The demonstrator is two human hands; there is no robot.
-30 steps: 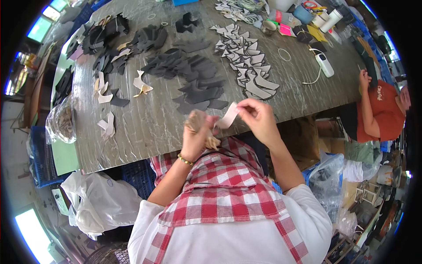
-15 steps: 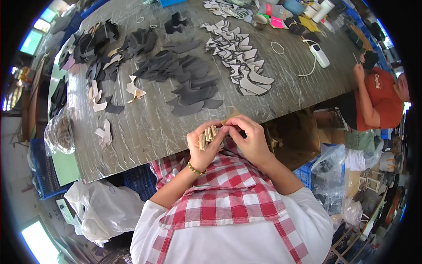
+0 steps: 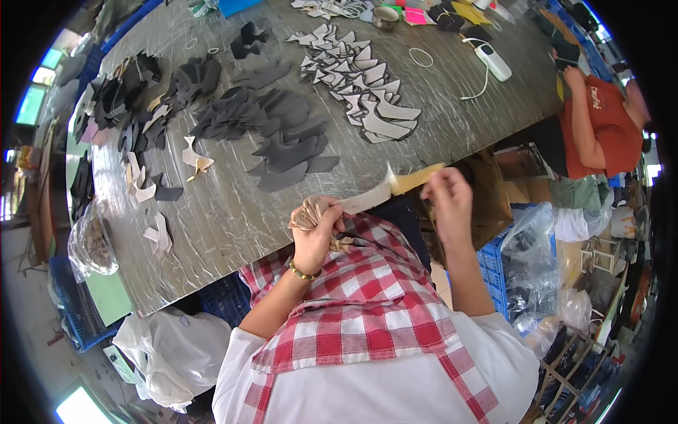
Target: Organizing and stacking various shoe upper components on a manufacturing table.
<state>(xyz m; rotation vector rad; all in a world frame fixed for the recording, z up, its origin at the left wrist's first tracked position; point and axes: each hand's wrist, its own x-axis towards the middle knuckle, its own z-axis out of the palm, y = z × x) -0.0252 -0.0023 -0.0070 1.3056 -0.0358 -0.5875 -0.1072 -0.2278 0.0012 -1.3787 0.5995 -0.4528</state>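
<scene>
My left hand (image 3: pixel 316 240) is closed around a folded stack of thin beige cut pieces (image 3: pixel 306 214), held above my lap by the table edge. A curved whitish piece (image 3: pixel 367 199) sticks out from this hand toward the right. Joined to its far end is a yellow-tan strip (image 3: pixel 417 179), partly peeled away from it. My right hand (image 3: pixel 452 205) pinches the strip's outer end, its fingertips somewhat blurred. More beige bits (image 3: pixel 342 244) show just under my left hand.
On the table (image 3: pixel 233 240) lie dark grey cut pieces (image 3: pixel 282 127), rows of white-faced pieces (image 3: pixel 371 92) and loose pale scraps (image 3: pixel 159 234). A white device with a cable (image 3: pixel 492 62) lies at far right. A co-worker in a red shirt (image 3: pixel 600 127) is at the right.
My right hand has moved away to the right from my left, drawing the yellow-tan strip and whitish piece out between them. The left hand has turned slightly, still holding the stack.
</scene>
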